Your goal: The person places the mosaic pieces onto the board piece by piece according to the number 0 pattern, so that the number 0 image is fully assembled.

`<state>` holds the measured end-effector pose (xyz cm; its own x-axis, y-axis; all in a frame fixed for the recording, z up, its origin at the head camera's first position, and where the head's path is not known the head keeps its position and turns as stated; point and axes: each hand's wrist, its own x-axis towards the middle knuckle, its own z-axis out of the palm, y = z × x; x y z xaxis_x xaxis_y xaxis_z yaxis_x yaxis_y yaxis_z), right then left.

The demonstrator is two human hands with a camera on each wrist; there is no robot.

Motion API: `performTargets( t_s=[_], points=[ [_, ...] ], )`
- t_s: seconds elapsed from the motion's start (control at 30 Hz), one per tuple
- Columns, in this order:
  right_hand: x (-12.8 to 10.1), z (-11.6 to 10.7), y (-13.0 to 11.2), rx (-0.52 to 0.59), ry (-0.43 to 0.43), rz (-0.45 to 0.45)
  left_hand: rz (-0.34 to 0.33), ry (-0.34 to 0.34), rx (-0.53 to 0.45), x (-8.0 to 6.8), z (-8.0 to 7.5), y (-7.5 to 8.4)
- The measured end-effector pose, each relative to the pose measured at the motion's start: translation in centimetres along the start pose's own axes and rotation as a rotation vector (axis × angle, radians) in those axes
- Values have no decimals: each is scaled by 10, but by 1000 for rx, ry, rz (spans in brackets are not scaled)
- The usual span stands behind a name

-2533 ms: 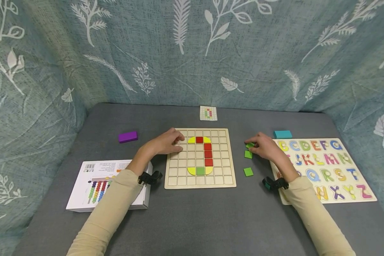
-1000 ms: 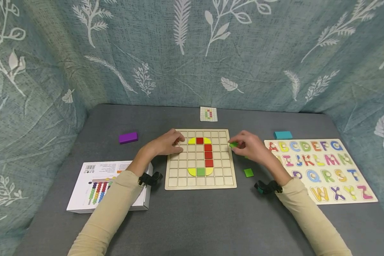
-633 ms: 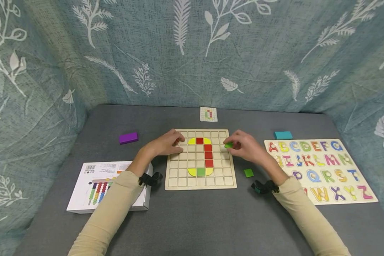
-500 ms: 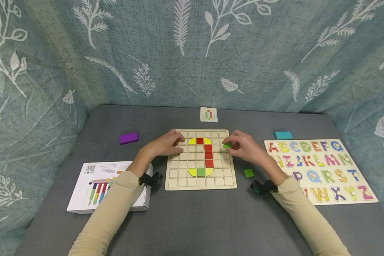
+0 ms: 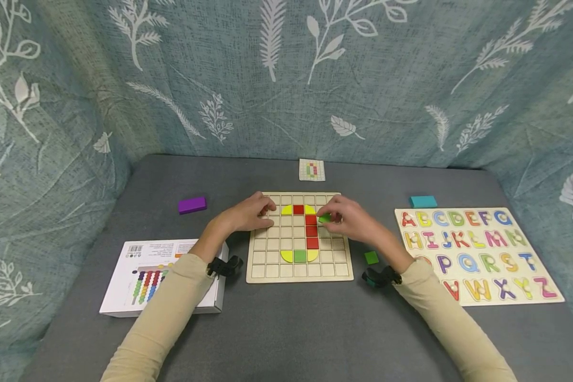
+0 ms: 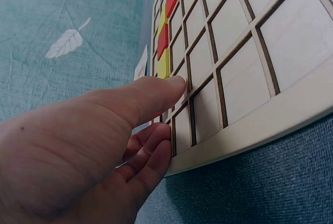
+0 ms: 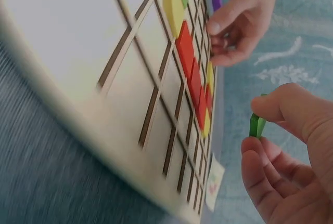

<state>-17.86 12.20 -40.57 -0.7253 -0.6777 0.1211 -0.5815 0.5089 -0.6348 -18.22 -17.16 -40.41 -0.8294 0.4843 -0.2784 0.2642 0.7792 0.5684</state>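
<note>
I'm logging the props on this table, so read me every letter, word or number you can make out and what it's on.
"A B C D E F G", "H I J K L M N", "P Q R S T", "V W X Y Z": alphabet puzzle board; the arm hides the rest.
White box: barcode and small print, too small to read.
Pattern card: coloured squares, no text.

At the centre of the frame the right hand (image 5: 350, 223) pinches a green tile (image 5: 324, 218) over the wooden grid board (image 5: 299, 270), just right of the red column (image 5: 311, 231). The left hand (image 5: 248, 213) rests on the board's upper left edge. A second green tile (image 5: 371, 257) lies on the grey worktop (image 5: 286, 329) right of the board.
</note>
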Motion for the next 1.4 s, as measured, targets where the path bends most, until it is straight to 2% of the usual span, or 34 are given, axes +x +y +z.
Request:
performTargets(
  t_s=[0.33,0.67,0.97,1.4],
  points=[
    [18,14,-11,39,-63,7,2,-10,-6,0,-1,-2],
    [25,22,-14,8,-46,-70,-6,-14,7,1,-1,-3],
    [45,30,-15,-108,-146,-101,-5,-8,11,0,-1,-3],
    [66,42,-23,-130,-198,-135,23,-10,10,1,1,-2]
  ],
)
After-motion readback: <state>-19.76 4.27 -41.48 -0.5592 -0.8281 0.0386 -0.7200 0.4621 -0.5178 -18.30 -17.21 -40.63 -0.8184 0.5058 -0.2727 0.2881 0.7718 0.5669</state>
